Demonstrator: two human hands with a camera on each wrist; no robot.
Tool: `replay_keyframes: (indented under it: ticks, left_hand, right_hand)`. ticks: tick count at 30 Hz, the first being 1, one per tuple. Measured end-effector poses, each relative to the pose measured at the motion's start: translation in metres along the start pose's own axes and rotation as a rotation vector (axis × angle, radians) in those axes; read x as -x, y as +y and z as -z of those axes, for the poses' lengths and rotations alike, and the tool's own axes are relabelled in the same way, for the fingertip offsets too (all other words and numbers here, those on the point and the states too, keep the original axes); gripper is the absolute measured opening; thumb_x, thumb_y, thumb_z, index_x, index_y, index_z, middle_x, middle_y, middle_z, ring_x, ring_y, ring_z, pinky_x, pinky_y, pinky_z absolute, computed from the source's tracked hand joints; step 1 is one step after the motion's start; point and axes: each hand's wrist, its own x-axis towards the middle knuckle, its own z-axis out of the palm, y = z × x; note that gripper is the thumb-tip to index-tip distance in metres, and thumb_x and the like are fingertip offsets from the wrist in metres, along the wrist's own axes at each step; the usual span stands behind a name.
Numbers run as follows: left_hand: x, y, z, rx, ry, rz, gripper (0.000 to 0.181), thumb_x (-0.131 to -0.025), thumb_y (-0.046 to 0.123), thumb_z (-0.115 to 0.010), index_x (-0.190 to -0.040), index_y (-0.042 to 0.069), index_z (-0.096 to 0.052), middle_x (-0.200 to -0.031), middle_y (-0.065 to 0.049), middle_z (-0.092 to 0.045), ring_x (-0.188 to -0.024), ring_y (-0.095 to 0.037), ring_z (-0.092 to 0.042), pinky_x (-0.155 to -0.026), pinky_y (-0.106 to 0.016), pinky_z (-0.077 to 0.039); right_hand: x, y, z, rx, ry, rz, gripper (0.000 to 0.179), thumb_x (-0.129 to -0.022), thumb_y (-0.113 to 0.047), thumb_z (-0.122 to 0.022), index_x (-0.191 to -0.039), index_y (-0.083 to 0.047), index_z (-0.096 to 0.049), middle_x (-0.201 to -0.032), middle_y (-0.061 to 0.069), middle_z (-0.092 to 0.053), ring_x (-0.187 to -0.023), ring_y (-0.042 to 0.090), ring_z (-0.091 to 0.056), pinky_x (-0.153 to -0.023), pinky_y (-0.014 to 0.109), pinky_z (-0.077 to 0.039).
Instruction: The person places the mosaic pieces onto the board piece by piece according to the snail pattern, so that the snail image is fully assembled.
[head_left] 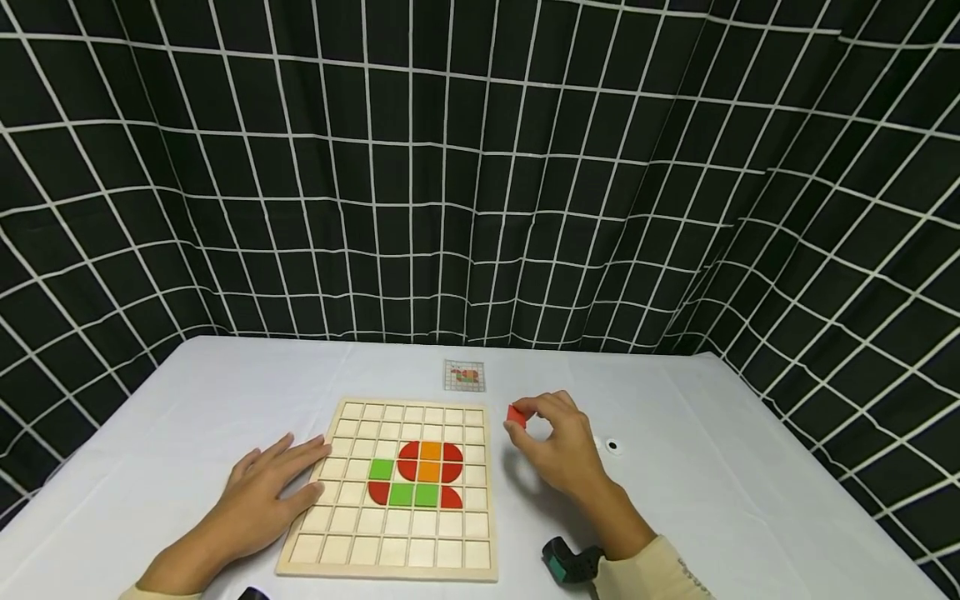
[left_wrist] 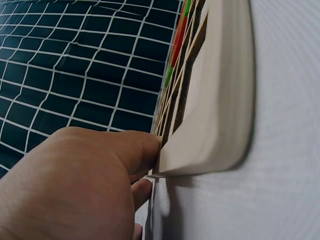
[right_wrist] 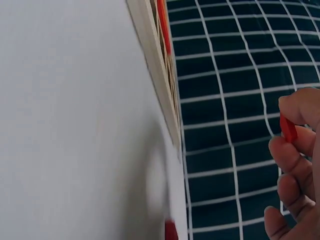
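Observation:
A wooden grid board [head_left: 386, 572] lies on the table, with several red, orange and green flat tiles set in its squares. My left hand [head_left: 262, 497] rests at the board's left edge, fingers extended; in the left wrist view its thumb [left_wrist: 142, 150] touches the rim near a corner. Right of the board, my right hand [head_left: 558, 442] is raised and pinches a red tile [head_left: 516, 416] between thumb and fingers. The right wrist view shows this red tile [right_wrist: 287, 128] edge-on, with the other fingers curled loosely below it.
Behind the board lies a small picture card [head_left: 464, 376] showing a coloured grid pattern. A white round eye piece [head_left: 613, 446] with a black dot lies beyond my right wrist. Black cloth with white grid lines [head_left: 450, 167] hangs behind the white table [head_left: 705, 467].

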Motion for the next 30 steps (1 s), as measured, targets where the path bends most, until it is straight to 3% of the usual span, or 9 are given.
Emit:
replay_keyframes:
  ticks: [9,19,25,30]
  left_hand:
    - [0.001,0.001,-0.001,-0.016,0.007,-0.001,0.044,-0.092,0.027,-0.065,-0.133,0.01,-0.059,-0.14,-0.01,-0.051,-0.134,-0.046,-0.029,-0.103,-0.066,-0.009]
    - [0.001,0.0,-0.001,-0.011,-0.003,0.01,0.045,-0.093,0.027,-0.065,-0.133,0.01,-0.058,-0.141,-0.01,-0.05,-0.135,-0.045,-0.028,-0.104,-0.066,-0.008]
    - [0.001,-0.001,0.0,-0.022,0.004,0.007,0.045,-0.092,0.027,-0.065,-0.134,0.01,-0.058,-0.14,-0.009,-0.051,-0.135,-0.045,-0.028,-0.103,-0.065,-0.009]
    - [0.001,-0.001,0.0,-0.014,0.005,0.014,0.045,-0.092,0.027,-0.066,-0.134,0.011,-0.059,-0.141,-0.008,-0.051,-0.136,-0.044,-0.028,-0.104,-0.065,-0.008]
  right_hand:
    - [-0.008,-0.025,-0.023,-0.033,-0.051,-0.006,0.019,-0.076,-0.012,-0.082,-0.092,-0.008,-0.072,-0.081,-0.008,-0.065,-0.082,0.023,-0.056,-0.069,0.033,-0.045]
    - [-0.02,-0.056,-0.048,-0.103,-0.077,0.019,0.019,-0.077,-0.012,-0.081,-0.093,-0.007,-0.073,-0.085,-0.005,-0.068,-0.084,0.016,-0.053,-0.075,0.035,-0.044]
    - [-0.028,-0.074,-0.065,-0.101,-0.139,-0.014,0.015,-0.082,-0.015,-0.077,-0.094,-0.008,-0.073,-0.088,-0.005,-0.069,-0.089,0.013,-0.053,-0.083,0.04,-0.041]
    - [-0.031,-0.085,-0.077,-0.093,-0.17,-0.048,0.014,-0.083,-0.017,-0.076,-0.094,-0.009,-0.073,-0.086,-0.007,-0.068,-0.087,0.014,-0.054,-0.08,0.038,-0.039]
